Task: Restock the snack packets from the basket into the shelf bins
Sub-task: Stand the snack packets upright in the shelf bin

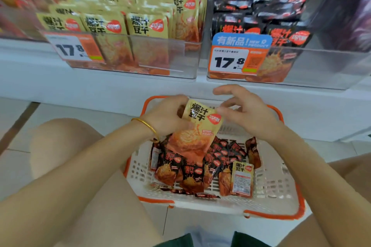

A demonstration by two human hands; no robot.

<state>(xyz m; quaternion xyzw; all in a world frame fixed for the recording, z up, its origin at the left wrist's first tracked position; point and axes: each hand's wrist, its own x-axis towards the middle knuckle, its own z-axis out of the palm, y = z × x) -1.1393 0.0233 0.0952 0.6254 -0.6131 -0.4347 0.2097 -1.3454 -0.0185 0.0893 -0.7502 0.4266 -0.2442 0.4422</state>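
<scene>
Yellow packet [197, 126] is being gripped by left hand [166, 116] above basket's [278, 188] far edge; right hand [248, 115] is touching it, fingers wide.

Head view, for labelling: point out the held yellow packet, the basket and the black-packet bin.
held yellow packet [200, 120]: head view, printed front.
basket [156, 199]: head view, orange rim.
black-packet bin [325, 68]: head view, clear front wall.

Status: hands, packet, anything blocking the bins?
Left hand grips yellow packet above basket. Right hand at its top corner, grip unclear. Yellow bin well stocked; nothing in the way.
</scene>
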